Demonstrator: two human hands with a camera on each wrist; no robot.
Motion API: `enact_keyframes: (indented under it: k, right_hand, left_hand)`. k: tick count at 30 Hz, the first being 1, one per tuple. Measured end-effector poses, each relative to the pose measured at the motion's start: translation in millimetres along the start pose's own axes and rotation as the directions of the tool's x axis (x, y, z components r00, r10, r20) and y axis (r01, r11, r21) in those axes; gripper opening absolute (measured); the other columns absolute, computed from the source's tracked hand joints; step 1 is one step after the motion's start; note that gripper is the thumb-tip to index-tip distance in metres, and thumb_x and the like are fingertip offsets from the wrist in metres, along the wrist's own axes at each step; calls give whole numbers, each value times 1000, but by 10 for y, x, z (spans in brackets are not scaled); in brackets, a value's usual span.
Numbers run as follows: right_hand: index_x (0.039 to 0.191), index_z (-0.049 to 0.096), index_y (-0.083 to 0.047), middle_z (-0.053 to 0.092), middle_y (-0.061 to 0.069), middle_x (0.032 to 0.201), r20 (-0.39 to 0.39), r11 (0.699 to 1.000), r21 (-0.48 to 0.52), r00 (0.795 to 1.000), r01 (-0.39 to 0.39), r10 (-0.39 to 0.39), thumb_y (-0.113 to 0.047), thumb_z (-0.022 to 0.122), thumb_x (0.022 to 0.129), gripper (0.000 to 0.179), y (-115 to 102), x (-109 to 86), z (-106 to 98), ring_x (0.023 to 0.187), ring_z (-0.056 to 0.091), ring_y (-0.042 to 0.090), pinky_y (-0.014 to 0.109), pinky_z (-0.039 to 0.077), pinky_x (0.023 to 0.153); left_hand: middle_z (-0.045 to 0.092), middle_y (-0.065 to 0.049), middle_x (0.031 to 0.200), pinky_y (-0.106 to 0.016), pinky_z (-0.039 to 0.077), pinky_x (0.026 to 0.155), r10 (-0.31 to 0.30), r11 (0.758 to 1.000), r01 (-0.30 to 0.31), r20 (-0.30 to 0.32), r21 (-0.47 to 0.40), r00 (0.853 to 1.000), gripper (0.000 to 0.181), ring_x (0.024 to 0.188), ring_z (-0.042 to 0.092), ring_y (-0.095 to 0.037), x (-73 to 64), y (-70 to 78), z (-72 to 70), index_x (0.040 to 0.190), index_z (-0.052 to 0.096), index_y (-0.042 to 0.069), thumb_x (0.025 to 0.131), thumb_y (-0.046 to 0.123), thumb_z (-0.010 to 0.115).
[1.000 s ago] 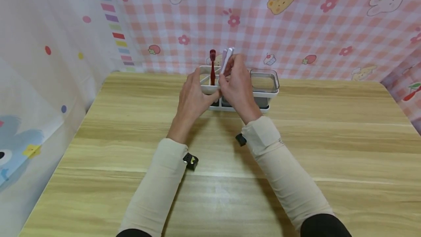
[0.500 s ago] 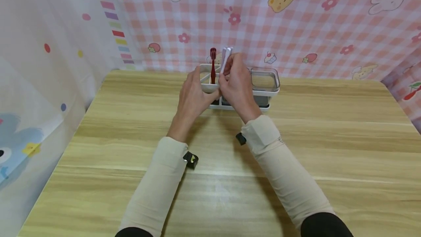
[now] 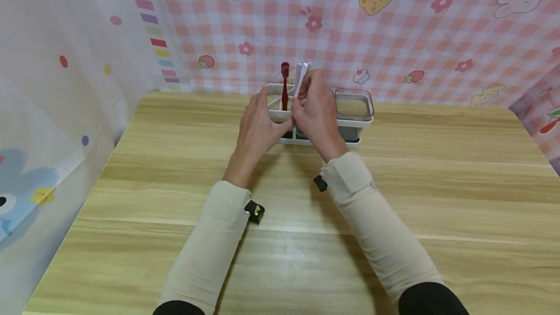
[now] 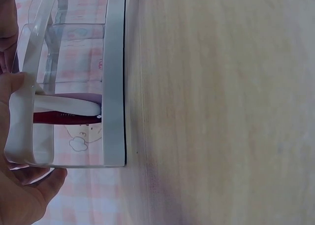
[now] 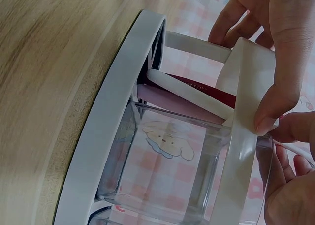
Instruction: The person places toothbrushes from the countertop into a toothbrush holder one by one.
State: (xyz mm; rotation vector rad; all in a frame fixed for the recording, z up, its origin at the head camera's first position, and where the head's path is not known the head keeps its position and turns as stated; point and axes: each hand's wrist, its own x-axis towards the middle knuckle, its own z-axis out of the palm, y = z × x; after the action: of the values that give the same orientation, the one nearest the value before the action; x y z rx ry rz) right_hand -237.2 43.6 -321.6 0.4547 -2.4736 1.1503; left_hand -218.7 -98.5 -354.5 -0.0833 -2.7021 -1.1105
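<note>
A white toothbrush holder (image 3: 280, 116) stands near the table's back edge. My left hand (image 3: 259, 128) grips its left end, thumb in front and fingers round behind. In the slotted part on the left, a dark red toothbrush (image 3: 285, 86) stands upright. To its right, a white toothbrush (image 3: 301, 81) and a purple toothbrush (image 5: 172, 101) lean close together. My right hand (image 3: 318, 113) pinches the white one by its upper part, partly hiding it. The lower handles of the three show below the slots in both wrist views, ends at the holder's base (image 4: 114, 87).
Clear cups sit in the holder's right part: one cup (image 3: 353, 93) is at the far right and another cup (image 5: 162, 161) is beside the brushes. The wood-grain table (image 3: 280, 256) stretches toward me. A pink checked cloth (image 3: 407, 33) hangs right behind the holder.
Both hands keep their places on the holder and the brush. The white toothbrush's head has turned slightly beside the purple one. The head view has shifted a little.
</note>
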Motion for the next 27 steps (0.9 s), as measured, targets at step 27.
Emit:
enact_keyframes:
  k: [27]
  right_hand:
    - [110,52,3,63,15,104,47,990,83,993,-110,106,3,72,88,30,-48,1,-59,95,62,24,34,54,86]
  left_hand:
    - [46,-15,148,-49,45,102,-4,1000,4,0,0,1000,95,126,51,-31,-10,-3,-3,158,30,10,86,54,75]
